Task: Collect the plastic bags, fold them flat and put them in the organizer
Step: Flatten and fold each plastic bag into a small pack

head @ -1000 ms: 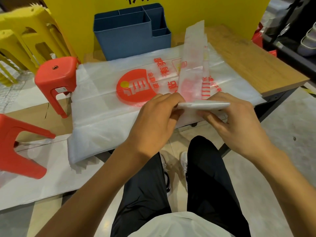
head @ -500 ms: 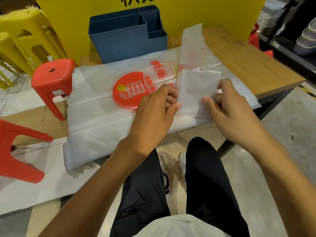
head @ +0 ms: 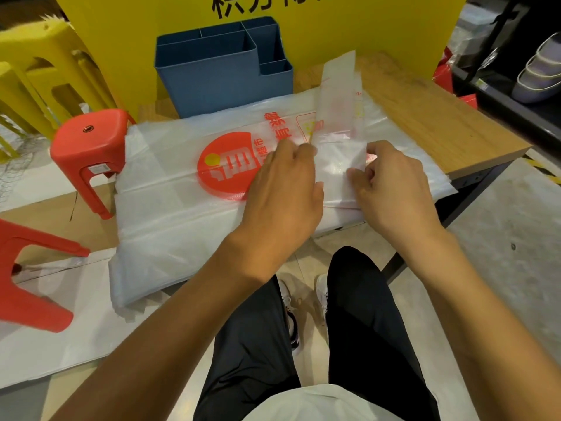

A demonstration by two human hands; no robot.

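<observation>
A narrow folded strip of translucent plastic bag (head: 339, 117) lies lengthwise on a stack of flat white plastic bags (head: 170, 192) with a red round logo, spread over the wooden table (head: 440, 123). The strip's near end is doubled over into a flat square. My left hand (head: 282, 189) presses its left edge with the fingertips. My right hand (head: 391, 180) pinches its right edge. A blue organizer (head: 218, 77) with several compartments stands at the table's back, behind the bags.
A red stool (head: 88, 147) stands left of the table, another red stool (head: 27, 268) lies tipped at the far left, and yellow stools (head: 39, 71) are stacked behind. A yellow board (head: 379, 22) backs the table. Shelves with shoes (head: 537, 71) are at right.
The near end of the strip, held up off the table a second ago, has been turned over away from me and laid flat; both hands moved forward and down onto it.
</observation>
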